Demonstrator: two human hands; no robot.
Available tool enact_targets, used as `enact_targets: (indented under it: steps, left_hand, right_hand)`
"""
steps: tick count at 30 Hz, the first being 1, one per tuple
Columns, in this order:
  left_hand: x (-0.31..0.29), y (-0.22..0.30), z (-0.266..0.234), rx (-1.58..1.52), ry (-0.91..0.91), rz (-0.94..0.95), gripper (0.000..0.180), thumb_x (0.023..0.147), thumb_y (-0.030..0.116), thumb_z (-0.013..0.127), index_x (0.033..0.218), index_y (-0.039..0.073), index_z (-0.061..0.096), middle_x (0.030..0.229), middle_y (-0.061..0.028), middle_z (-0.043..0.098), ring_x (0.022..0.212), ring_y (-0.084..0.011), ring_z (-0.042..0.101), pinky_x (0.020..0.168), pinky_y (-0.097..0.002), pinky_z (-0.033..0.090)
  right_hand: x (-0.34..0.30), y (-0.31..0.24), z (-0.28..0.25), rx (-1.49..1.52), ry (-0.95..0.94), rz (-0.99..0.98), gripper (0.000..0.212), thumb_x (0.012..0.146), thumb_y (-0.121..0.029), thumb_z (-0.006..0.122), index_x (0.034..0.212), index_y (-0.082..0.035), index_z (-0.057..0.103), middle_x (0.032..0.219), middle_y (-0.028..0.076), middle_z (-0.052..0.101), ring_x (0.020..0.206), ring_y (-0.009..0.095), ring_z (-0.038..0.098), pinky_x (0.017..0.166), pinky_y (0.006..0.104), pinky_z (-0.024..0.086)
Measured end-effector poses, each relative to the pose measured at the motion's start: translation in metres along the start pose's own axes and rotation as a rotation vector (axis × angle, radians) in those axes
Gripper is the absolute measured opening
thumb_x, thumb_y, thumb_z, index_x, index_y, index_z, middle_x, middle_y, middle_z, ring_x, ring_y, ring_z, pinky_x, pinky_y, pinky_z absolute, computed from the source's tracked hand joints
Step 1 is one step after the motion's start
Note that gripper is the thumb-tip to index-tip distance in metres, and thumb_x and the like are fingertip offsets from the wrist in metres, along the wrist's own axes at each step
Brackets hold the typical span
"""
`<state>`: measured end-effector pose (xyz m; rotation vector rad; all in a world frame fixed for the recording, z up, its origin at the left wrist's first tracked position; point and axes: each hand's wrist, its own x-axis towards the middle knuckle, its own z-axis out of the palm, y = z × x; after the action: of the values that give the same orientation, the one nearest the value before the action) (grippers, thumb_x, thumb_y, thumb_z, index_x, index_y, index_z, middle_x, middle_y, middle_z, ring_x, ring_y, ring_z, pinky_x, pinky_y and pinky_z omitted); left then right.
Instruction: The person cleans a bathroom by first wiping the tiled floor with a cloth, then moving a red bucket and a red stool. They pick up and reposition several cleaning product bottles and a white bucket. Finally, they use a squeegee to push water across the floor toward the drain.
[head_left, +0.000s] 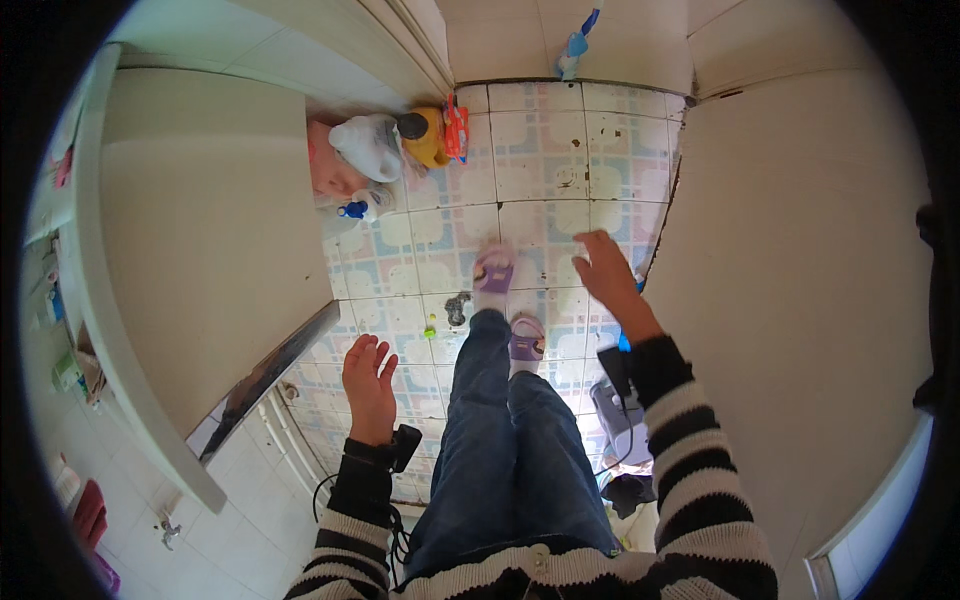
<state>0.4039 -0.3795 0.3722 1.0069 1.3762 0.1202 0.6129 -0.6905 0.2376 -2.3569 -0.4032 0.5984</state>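
My left hand [371,388] hovers at the lower left above the tiled floor [540,220], fingers parted and curled a little, with nothing in it. Farther right, my right hand [606,271] reaches forward over the tiles, also bare, its thumb and fingers spread. Each wrist carries a dark strapped device with a cable. Between the hands, my feet stand in purple slippers [494,271], one ahead of the other. A dark floor drain [457,309] and a small bright green object [430,326] are beside the left leg.
White jugs [368,146], a yellow bottle [428,138] and a red packet [456,130] crowd the far left wall. A pale counter panel [210,220] juts out on the left. A blue-handled brush [573,55] is at the far wall. A grey case [620,420] lies by my right leg.
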Motion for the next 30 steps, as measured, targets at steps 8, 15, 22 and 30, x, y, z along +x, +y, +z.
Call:
enact_targets:
  steps: [8,15,22,30]
  left_hand:
    - [0.066,-0.029,0.026,0.112,0.051,-0.127,0.027,0.096,0.015,0.053,0.121,0.004,0.052,0.119,-0.0068,0.054,0.105,-0.0198,0.055,0.088,-0.0345,0.049]
    - [0.128,-0.030,0.041,0.272,0.075,-0.150,0.025,0.096,0.013,0.052,0.119,0.004,0.053,0.117,-0.0073,0.055,0.106,-0.0202,0.055,0.088,-0.0351,0.047]
    - [0.170,-0.044,0.028,0.305,0.169,-0.256,0.024,0.097,0.013,0.051,0.120,0.005,0.053,0.117,-0.0064,0.055,0.105,-0.0187,0.054,0.088,-0.0351,0.047]
    - [0.173,-0.030,0.045,0.266,0.118,-0.220,0.025,0.098,0.014,0.051,0.121,0.005,0.052,0.118,-0.0071,0.054,0.106,-0.0191,0.054,0.089,-0.0351,0.047]
  right_hand:
    - [0.166,0.110,0.057,-0.181,0.047,0.143,0.043,0.077,-0.007,0.056,0.121,-0.007,0.054,0.120,0.019,0.053,0.106,0.040,0.054,0.089,0.0479,0.047]
    - [0.260,0.142,0.119,-0.294,0.216,0.115,0.058,0.079,-0.009,0.064,0.133,-0.009,0.045,0.135,0.016,0.047,0.120,0.038,0.047,0.096,0.0460,0.043]
    - [0.331,0.166,0.164,-0.453,0.400,0.037,0.080,0.083,-0.021,0.068,0.149,-0.016,0.025,0.155,0.012,0.023,0.135,0.038,0.033,0.100,0.0549,0.035]
    - [0.325,0.175,0.173,0.433,0.295,0.293,0.055,0.080,-0.006,0.067,0.130,-0.008,0.046,0.122,0.012,0.054,0.108,0.030,0.056,0.092,0.0413,0.047]
